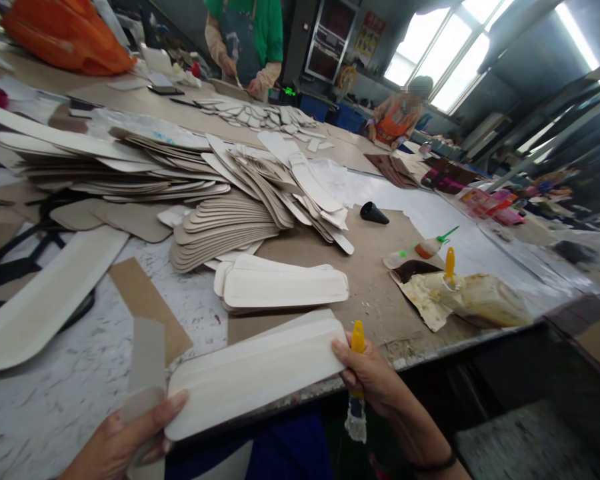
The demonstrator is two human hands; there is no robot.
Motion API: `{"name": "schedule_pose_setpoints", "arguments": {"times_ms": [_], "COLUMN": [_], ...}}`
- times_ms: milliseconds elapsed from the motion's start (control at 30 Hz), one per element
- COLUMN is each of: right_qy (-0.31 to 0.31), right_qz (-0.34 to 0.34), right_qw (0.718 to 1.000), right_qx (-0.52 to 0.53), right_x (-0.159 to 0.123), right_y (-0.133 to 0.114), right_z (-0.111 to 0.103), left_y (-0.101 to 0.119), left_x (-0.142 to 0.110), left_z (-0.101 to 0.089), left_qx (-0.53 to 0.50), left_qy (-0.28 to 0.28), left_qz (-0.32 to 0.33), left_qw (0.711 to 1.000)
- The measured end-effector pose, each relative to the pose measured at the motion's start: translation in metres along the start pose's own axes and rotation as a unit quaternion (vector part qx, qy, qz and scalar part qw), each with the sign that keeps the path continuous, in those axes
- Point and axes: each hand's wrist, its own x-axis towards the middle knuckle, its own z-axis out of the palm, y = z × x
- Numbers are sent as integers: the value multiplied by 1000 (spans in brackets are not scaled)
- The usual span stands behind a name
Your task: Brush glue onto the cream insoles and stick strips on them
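A long white panel with rounded corners (260,377) is held between my two hands, tilted up to the right at the table's near edge. My left hand (125,433) pinches its left end, thumb on top; a thin grey strip (147,360) stands up by those fingers. At the right end my right hand (373,377) grips the panel with the thumb on its face. The same hand keeps a paintbrush with a yellow handle (358,339), its whitish bristles pointing down. Just beyond lies a small stack of similar white panels (285,288).
Big fanned piles of panels (130,160) cover the table's left and middle. A black cone (374,213), a glue bottle (430,247) and a second yellow-handled brush (450,263) on a crusted bag lie to the right. Two co-workers (245,47) are across the table.
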Motion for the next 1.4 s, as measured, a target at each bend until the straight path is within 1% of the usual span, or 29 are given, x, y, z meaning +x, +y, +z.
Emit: {"name": "schedule_pose_setpoints", "arguments": {"times_ms": [167, 267, 400, 533, 667, 767, 867, 933, 1033, 1133, 1233, 1400], "right_qy": [24, 36, 66, 84, 89, 101, 130, 147, 161, 176, 174, 148], "right_qz": [20, 29, 32, 27, 9, -5, -4, -5, -26, -53, -58, -25], "right_qw": [999, 997, 995, 995, 993, 992, 988, 986, 983, 977, 978, 988], "right_qx": [-41, -56, -62, -54, -77, -78, -78, -80, -90, -105, -96, -21], "right_x": [3, 6, 11, 14, 17, 21, 22, 20, 16, 12, 11, 8], "right_y": [1, 2, -2, -11, -18, -18, -12, -6, 4, 11, 12, 8], "right_z": [-3, -5, -3, -3, -8, -8, -4, -1, 2, 2, 3, 6], "left_y": [-3, 0, 9, 15, 16, 17, 19, 18, 15, 11, 12, 20], "left_x": [-2, -5, -7, -3, 4, 7, 10, 13, 19, 21, 16, 4], "left_z": [-3, -2, 0, -1, -1, 4, 10, 11, 10, 7, 6, 10], "left_qx": [-35, -46, -29, 33, 33, 40, 57, 77, 104, 112, 106, 39], "left_qy": [-71, -93, -113, -138, -134, -118, -76, -54, -41, -22, -24, -49], "left_qz": [-11, -22, 0, 43, 58, 67, 71, 86, 113, 117, 113, 84], "left_qw": [997, 994, 993, 989, 989, 990, 993, 992, 987, 987, 988, 995]}}
